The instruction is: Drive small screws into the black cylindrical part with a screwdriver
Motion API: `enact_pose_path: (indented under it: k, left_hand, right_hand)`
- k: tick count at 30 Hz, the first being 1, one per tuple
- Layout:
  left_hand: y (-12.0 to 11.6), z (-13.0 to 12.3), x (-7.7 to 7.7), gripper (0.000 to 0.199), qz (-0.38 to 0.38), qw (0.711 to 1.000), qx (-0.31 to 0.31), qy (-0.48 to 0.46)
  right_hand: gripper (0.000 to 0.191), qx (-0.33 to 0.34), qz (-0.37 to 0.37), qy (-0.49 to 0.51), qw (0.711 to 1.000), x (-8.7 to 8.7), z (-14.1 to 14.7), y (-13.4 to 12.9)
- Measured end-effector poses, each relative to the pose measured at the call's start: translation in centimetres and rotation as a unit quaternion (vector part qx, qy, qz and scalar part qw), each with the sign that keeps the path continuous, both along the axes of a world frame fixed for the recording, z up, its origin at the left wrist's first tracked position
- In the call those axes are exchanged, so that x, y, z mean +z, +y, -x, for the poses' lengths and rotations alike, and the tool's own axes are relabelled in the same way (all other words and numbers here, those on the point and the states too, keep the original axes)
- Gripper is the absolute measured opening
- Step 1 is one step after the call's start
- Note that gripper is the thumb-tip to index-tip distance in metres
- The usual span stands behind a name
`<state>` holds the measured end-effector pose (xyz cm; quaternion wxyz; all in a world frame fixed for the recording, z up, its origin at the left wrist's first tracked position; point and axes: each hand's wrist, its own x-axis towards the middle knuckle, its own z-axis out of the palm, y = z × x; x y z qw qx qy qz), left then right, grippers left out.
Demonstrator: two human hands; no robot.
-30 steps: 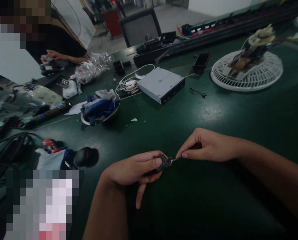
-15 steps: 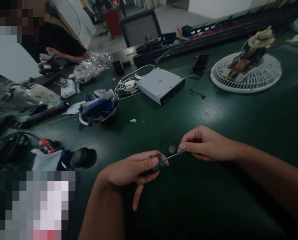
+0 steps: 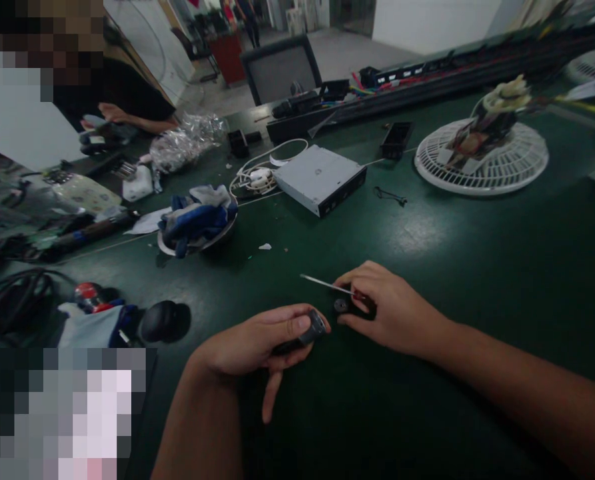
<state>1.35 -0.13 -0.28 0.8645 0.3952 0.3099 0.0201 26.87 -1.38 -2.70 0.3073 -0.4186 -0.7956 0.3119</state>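
Note:
My left hand (image 3: 277, 337) is wrapped round a small dark cylindrical part (image 3: 313, 327), its grey end facing right. In my right hand (image 3: 384, 303) is a screwdriver (image 3: 322, 283); its thin metal shaft points left and up, and a bit of red handle shows among the fingers. Between the thumb and index finger of that hand, a small round dark disc (image 3: 341, 305) sits on the green table (image 3: 427, 400). Whether the thumb touches the disc I cannot tell. The screwdriver tip is apart from the cylindrical part.
Beyond my hands lie a grey disc drive (image 3: 320, 175), a bowl (image 3: 164, 247) of blue and grey gloves, and a fan guard with its motor (image 3: 482, 160). A black round cap (image 3: 164, 321) lies at left. Another person's hand (image 3: 112, 113) holds something at the far left.
The screwdriver tip has come away from the cylindrical part and now points up and left. My right hand has moved left and turned, its thumb and index now round the disc.

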Motion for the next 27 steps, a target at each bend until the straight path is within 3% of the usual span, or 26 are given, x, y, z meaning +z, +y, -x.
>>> enact_pose_path:
  k: [3,7,10,15,18,24,27]
  left_hand:
    - [0.0,0.0,0.0,0.027,0.002,1.000,0.000,0.000]
    - [0.1,0.0,0.0,0.029,0.007,1.000,-0.006,0.006]
    - [0.1,-0.2,0.0,0.031,0.004,1.000,-0.006,0.016]
    - [0.1,-0.7,-0.3,0.035,0.003,1.000,-0.020,0.002]
    - [0.1,-1.0,-0.5,0.038,0.004,1.000,-0.029,-0.012]
    - [0.1,-1.4,-0.8,0.040,0.003,0.998,-0.052,-0.019]
    - [0.1,-1.4,-0.8,0.039,0.008,0.999,-0.047,-0.013]
  right_hand:
    - [0.007,0.020,-0.003,-0.026,0.999,-0.1,0.1,0.1]
    - [0.005,-0.012,0.027,0.040,0.999,0.0,-0.3,0.1]
    - [0.021,-0.027,0.067,0.113,0.991,0.1,-0.3,-0.1]
    - [0.046,-0.012,0.234,0.271,0.934,0.4,0.6,-0.7]
    - [0.052,-0.004,0.295,0.307,0.905,0.5,1.1,-0.8]
    - [0.029,0.007,0.349,0.317,0.882,0.4,1.2,-0.8]
    - [0.023,-0.001,0.349,0.305,0.886,0.4,1.3,-0.7]
